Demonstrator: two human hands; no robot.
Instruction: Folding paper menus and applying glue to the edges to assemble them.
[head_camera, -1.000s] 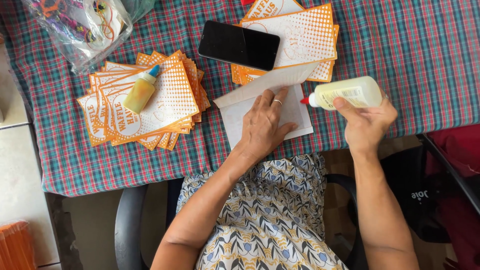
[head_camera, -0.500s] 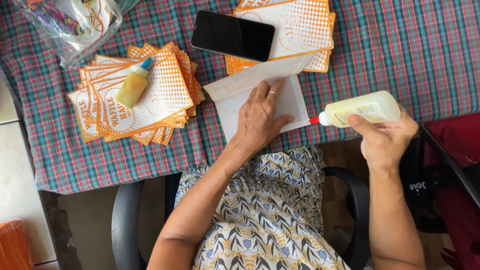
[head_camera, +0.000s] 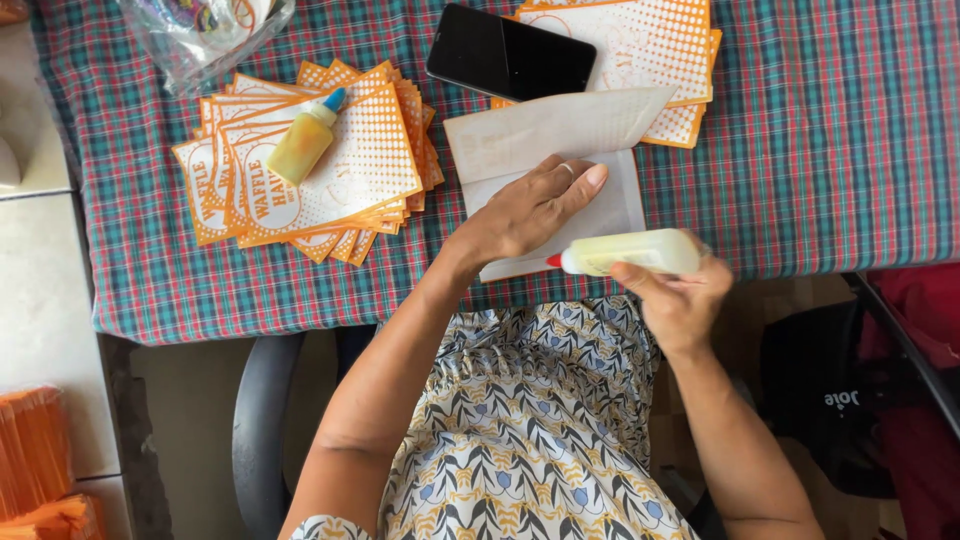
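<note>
Left hand (head_camera: 530, 210) — fingers spread flat, palm down on a white bag (head_camera: 545, 150), pressing it to the checked cloth (head_camera: 820, 140); it grips nothing. The bag's flap is folded open on the far side; its near right corner is hidden by the bottle.

Right hand (head_camera: 680, 295) — fingers curled around a glue bottle (head_camera: 630, 252) held sideways at the table's near edge, red tip pointing left and just beside the left hand's heel. The fingertips are hidden under the bottle.

Phone (head_camera: 510, 52) — dark screen, far of the bag, overlapping an orange stack (head_camera: 650, 45) cut off by the top edge.

Second stack (head_camera: 310, 160), fanned, at left, with a small bottle (head_camera: 305, 140) lying on it.

Plastic bag (head_camera: 200, 30), far left — contents hard to make out.
</note>
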